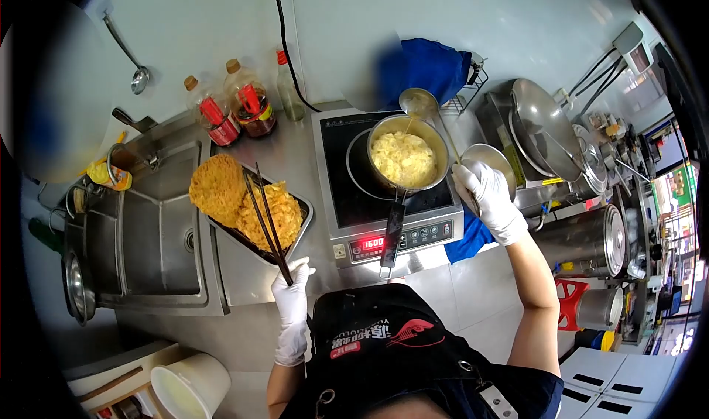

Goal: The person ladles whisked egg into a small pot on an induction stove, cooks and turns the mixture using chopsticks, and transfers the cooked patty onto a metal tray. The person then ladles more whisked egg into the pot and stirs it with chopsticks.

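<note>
My left hand (292,304), in a white glove, is closed round a pair of dark chopsticks (267,220). Their tips lie over a dark tray (301,231) of golden fried food (269,216), with a round fried piece (216,186) at its left edge. My right hand (491,197), also gloved, grips the long handle of a ladle (419,103), whose bowl is above the pot's far rim. In the pot (442,144) on the induction cooker (347,231), pale yellow food (402,159) sits in liquid. The pot's black handle (393,231) points towards me.
A metal bowl (491,157) is beside my right hand. Sauce bottles (251,105) stand by the wall behind the tray. Double sinks (159,234) are at left, and a large wok (543,116) at right. Below left is a white bucket (192,386). A blue cloth (428,68) hangs behind the pot.
</note>
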Demonstrator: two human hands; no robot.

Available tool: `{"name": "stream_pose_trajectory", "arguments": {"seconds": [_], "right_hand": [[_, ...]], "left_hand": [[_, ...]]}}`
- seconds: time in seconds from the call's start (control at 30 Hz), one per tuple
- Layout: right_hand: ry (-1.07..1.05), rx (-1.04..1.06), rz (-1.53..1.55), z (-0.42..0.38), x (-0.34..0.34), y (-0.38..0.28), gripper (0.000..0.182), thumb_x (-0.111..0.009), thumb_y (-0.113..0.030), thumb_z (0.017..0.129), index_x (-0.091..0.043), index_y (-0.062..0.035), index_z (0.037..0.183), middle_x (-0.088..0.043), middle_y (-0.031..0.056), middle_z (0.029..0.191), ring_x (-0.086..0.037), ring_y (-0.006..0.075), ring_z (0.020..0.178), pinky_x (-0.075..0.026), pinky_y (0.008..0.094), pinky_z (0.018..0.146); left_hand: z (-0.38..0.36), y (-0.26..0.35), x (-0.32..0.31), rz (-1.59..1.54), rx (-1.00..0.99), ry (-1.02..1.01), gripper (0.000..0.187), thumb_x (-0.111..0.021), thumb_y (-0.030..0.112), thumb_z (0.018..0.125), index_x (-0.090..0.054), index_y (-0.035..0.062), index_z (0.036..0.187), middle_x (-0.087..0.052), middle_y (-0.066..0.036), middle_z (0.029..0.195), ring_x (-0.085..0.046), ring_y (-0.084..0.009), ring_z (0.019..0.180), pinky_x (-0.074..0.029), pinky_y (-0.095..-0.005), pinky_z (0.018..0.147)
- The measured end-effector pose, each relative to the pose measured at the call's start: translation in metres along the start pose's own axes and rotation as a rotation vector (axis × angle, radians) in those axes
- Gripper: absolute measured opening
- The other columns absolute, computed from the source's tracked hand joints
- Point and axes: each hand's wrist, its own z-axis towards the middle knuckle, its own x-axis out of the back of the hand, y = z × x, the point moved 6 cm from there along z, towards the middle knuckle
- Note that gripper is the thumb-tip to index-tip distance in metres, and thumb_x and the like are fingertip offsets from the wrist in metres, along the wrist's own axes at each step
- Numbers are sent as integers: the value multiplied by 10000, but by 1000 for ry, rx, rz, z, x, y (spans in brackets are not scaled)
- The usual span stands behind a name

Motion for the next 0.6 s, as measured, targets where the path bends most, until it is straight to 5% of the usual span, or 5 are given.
{"name": "stream_pose_trajectory", "arguments": {"seconds": [0.6], "right_hand": [[-10,-17,-89,-11,-2,-18,368,-621,-46,693,-511,-32,1044,-522,116,900,-547,235,699,-467,326,585]], "left_hand": [[2,10,-6,77,-34,-66,136,-574,44,863,-616,-19,976,-615,-58,910,-623,-155,786,-459,-235,727]]}}
